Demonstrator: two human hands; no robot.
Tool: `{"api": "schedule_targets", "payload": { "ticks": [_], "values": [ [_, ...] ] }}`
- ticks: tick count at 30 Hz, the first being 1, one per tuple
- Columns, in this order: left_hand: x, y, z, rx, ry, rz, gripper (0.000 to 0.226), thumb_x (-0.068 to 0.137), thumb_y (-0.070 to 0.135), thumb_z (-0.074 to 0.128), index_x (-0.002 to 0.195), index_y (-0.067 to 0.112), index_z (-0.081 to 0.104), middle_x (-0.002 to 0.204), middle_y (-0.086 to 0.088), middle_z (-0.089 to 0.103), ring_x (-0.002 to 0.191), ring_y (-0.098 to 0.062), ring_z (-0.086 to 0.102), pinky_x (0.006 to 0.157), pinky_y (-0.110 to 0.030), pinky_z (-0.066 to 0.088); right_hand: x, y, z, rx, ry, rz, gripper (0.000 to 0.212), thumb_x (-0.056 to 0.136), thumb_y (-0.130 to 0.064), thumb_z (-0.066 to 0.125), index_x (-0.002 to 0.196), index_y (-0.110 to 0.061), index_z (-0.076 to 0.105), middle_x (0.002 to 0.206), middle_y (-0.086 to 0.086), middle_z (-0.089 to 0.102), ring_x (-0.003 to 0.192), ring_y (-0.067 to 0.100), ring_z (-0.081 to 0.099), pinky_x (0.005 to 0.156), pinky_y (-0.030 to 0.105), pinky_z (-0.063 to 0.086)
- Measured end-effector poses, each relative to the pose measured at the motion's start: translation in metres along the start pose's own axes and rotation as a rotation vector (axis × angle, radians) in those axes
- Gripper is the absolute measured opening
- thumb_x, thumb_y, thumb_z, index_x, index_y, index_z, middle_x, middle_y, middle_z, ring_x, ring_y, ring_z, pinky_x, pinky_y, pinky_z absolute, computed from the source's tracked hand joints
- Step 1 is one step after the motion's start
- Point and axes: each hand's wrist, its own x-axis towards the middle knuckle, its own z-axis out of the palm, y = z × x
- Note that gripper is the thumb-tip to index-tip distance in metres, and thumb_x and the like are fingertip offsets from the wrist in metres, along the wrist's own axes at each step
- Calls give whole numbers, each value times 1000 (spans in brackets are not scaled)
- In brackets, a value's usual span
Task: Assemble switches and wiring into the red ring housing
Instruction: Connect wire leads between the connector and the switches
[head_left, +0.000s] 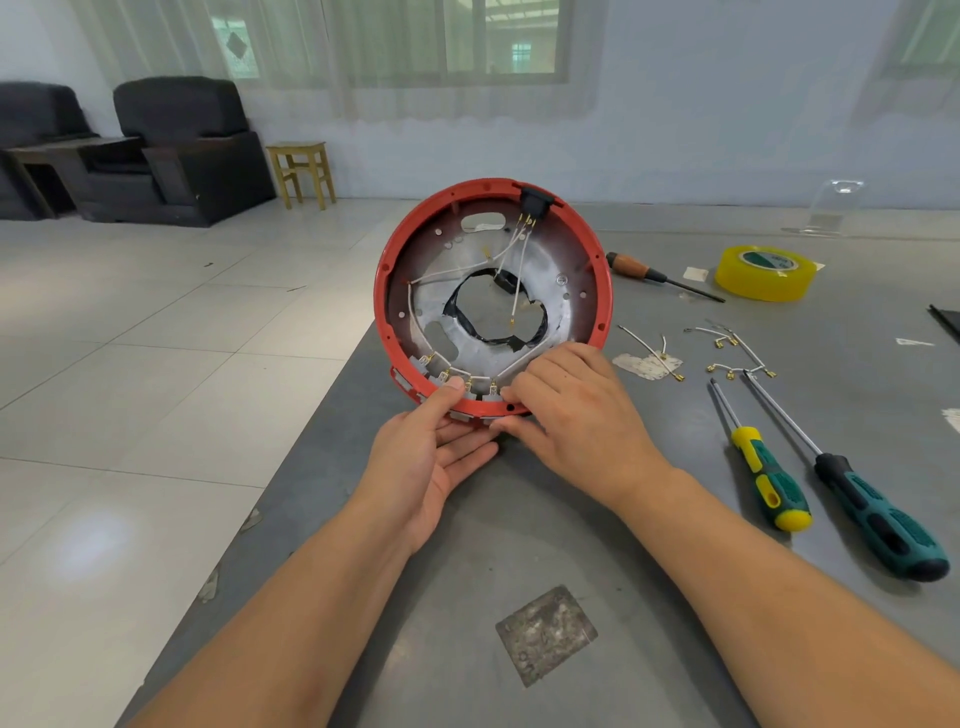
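Fingers (524, 387) of both hands are clamped on the ring's (387, 291) near rim, switches (470, 388) already seated, spare wires (727, 358) left over.

Scene was bright w/ soft, even daylight from the curtained windows (447, 47) at the back wall. Shadows were faint & diffuse: a soft one lay under the hands on the grey table (519, 519), thin ones beside the screwdrivers (831, 467). A pale glare patch sat on the floor tiles (88, 540) at left. Wide-angle distortion bent the tile lines & table edge, esp. toward the frame edges. Background looked slightly smeared; center was sharp, no motion blur.
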Motion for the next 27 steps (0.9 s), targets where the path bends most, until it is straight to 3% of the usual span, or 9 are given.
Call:
{"api": "schedule_targets", "payload": {
  "ticks": [3, 10, 19, 24, 27],
  "values": [
    [0, 0, 1, 2, 5, -4, 36, 98, 33, 72, 106, -1, 77, 107, -23, 79, 98, -32, 79, 78, -36, 66, -1, 0, 0, 4, 9, -13, 38, 103, -46, 56, 87, -13, 67, 89, 0, 67, 88, 26, 63, 97, 40, 47],
    [-3, 0, 1, -44, 10, -40, 34, 99, 33, 71, 88, 4, 83, 107, -24, 78, 98, -33, 79, 76, -37, 66, -3, 3, -1, -19, 20, 47, 35, 92, -56, 67, 103, -22, 72, 103, -6, 70, 111, 19, 64, 118, 42, 33],
    [-1, -2, 3, 47, 16, -14, 42, 100, 32, 70, 120, -5, 71, 108, -26, 78, 101, -34, 78, 86, -41, 66, -7, 8, 1, 147, -29, 155, 23, 87, -45, 75, 90, -23, 69, 89, -10, 67, 94, 15, 66, 119, 34, 22],
    [-1, -1, 2, 47, 11, -26, 46, 98, 36, 72, 123, -3, 70, 109, -26, 77, 101, -34, 78, 87, -41, 65, -6, 4, 1, 165, -53, 175, 22, 87, -44, 75, 89, -23, 68, 86, -12, 64, 91, 15, 65, 117, 33, 20],
    [-1, 2, -1, 77, -28, -48, 61, 89, 46, 77, 126, -2, 68, 110, -24, 78, 104, -33, 78, 86, -39, 65, -6, 4, -2, 150, -62, 141, 25, 88, -45, 72, 89, -21, 66, 89, -10, 63, 92, 16, 65, 113, 38, 23]
  ]
}}
